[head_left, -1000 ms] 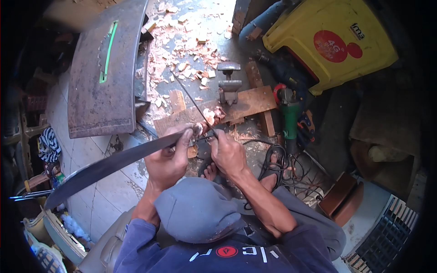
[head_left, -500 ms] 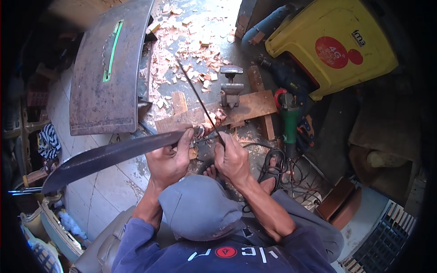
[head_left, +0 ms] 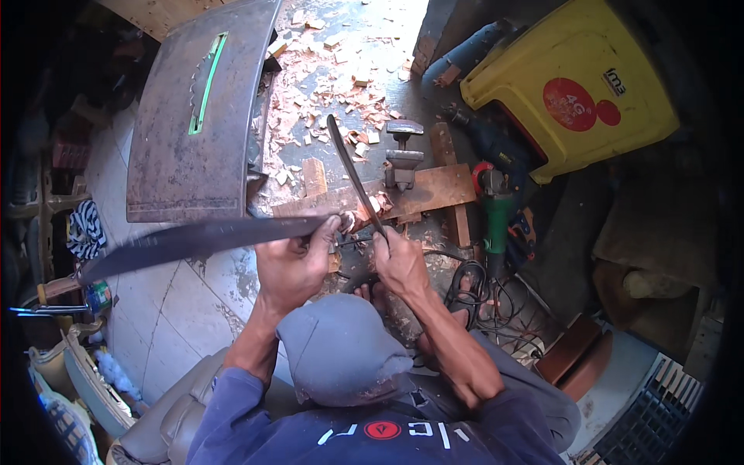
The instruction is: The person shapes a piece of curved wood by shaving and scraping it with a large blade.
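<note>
We keep our left grip (head_left: pixel 291 271) clamped, thumb uppermost, on the broad blade (head_left: pixel 217 235), left of the vise (head_left: pixel 404 161). Our right grip (head_left: pixel 401 263) is wrapped around the thin blade (head_left: pixel 353 172), nearer the vise.

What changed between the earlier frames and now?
The broad dark metal blade in the left hand has swung its far end upward in the picture, nearer level. The slim dark curved strip in the right hand has tipped more upright and turned, showing a wider face. Nothing was newly grasped or released; the yellow plastic stool stayed put.
</note>
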Motion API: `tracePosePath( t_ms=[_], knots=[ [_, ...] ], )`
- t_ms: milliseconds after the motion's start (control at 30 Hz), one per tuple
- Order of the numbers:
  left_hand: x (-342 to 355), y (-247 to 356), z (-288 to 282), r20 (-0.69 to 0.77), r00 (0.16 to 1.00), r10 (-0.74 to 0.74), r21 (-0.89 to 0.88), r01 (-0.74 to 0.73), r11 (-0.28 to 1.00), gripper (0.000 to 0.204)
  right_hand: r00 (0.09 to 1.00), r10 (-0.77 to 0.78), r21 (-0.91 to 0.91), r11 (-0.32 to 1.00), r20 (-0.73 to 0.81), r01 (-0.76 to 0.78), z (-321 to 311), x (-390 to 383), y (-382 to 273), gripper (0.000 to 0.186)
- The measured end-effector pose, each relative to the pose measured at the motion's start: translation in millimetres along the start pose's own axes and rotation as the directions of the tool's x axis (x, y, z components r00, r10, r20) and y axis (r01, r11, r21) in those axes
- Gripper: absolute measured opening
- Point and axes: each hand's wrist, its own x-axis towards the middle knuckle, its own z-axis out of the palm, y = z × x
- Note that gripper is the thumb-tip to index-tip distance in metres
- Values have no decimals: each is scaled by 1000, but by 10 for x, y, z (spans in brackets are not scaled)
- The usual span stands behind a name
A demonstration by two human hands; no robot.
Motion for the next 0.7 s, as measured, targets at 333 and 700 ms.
tracePosePath(
  t_ms=[333, 700],
  knots=[
    [38, 64, 21, -114, 987, -116, 145, 132, 981, 12, 876, -335, -91, 942, -347, 324, 116, -224, -220, 23],
    [68, 88, 22, -84, 981, -176, 152, 187, 970, 16, 871, -348, -187, 935, -345, 300, 144, -191, -175, 23]
  ],
)
